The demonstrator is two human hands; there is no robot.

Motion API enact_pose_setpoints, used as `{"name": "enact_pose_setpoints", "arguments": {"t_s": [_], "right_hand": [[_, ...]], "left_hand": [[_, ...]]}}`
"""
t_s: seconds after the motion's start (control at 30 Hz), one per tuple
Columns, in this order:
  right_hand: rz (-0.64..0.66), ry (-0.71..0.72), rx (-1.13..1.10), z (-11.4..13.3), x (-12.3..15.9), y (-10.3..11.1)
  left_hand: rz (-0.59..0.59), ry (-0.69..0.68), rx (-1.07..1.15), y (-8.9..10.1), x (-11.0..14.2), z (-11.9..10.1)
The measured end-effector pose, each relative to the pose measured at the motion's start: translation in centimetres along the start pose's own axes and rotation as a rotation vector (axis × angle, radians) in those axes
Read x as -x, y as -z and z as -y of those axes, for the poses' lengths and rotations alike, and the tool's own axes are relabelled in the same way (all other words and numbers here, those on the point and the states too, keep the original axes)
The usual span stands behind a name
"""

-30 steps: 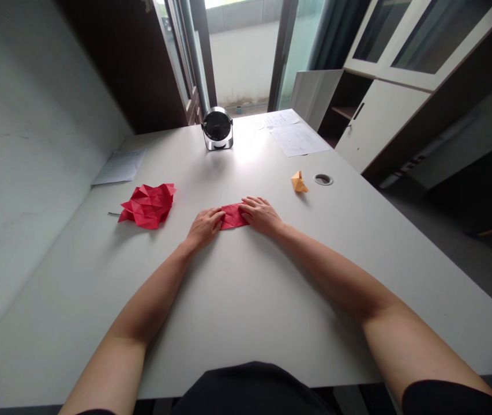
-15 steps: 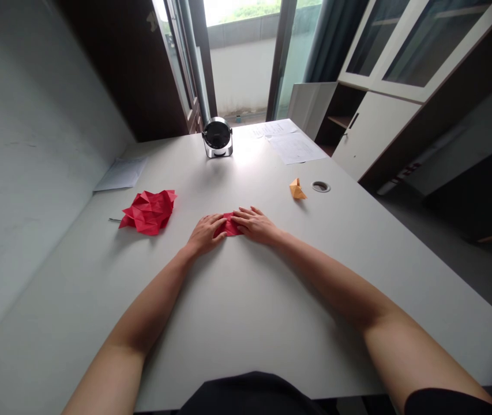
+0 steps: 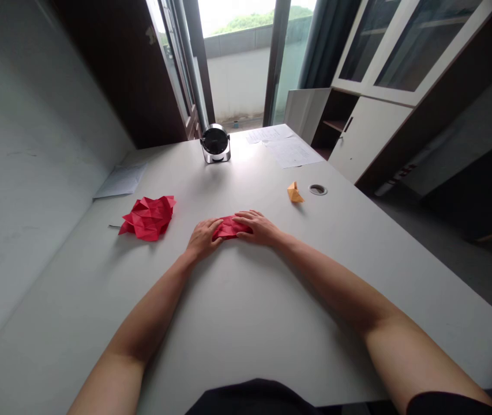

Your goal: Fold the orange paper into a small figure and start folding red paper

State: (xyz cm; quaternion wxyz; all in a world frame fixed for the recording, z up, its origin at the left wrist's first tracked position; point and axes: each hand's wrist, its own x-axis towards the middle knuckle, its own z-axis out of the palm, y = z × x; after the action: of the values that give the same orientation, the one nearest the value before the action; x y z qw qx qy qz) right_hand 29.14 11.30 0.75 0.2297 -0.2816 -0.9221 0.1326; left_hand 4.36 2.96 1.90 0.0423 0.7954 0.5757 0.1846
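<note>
A piece of folded red paper (image 3: 230, 227) lies on the white table in front of me. My left hand (image 3: 203, 236) holds its left end, fingers over the far side and thumb at the near edge. At the right end my right hand (image 3: 258, 227) grips it the same way, its fingers along the far edge and its thumb low on the near side. The paper's two ends are hidden under the hands. To the left rests a larger crumpled, creased red paper shape (image 3: 149, 218).
A small folded orange paper piece (image 3: 295, 192) stands at the right, beside a round cable hole (image 3: 318, 189). Further back are a round black and silver device (image 3: 216, 143) and printed sheets (image 3: 291, 151). Another sheet (image 3: 120, 180) lies by the left wall.
My right hand has shifted a little to the right and its thumb has moved to the near edge. More of the red paper shows between the hands. The view has tilted slightly up.
</note>
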Motion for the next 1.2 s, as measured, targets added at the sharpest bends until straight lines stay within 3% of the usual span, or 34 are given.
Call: {"name": "enact_pose_setpoints", "arguments": {"t_s": [0.4, 0.7, 0.83, 1.0, 1.1, 1.2], "right_hand": [[-0.089, -0.033, -0.101, -0.7, -0.2, -0.3], [0.002, 0.013, -0.055, -0.1, -0.1, -0.3], [0.054, 0.000, -0.036, -0.4, -0.2, -0.3], [-0.004, -0.150, 0.038, -0.8, -0.2, -0.7], [-0.040, -0.252, 0.108, -0.8, -0.2, -0.9], [-0.019, -0.254, 0.119, -0.7, -0.2, -0.8]], "left_hand": [[-0.075, 0.094, 0.016, -0.5, 0.0, 0.6], [-0.169, 0.211, -0.039, -0.4, 0.0, 1.2], [-0.211, 0.179, -0.067, 0.2, 0.0, 0.7], [-0.124, 0.156, -0.098, -0.4, 0.1, 0.6], [-0.114, 0.250, -0.104, -1.2, 0.1, 1.2], [-0.112, 0.348, -0.099, -1.6, 0.1, 1.9]]}}
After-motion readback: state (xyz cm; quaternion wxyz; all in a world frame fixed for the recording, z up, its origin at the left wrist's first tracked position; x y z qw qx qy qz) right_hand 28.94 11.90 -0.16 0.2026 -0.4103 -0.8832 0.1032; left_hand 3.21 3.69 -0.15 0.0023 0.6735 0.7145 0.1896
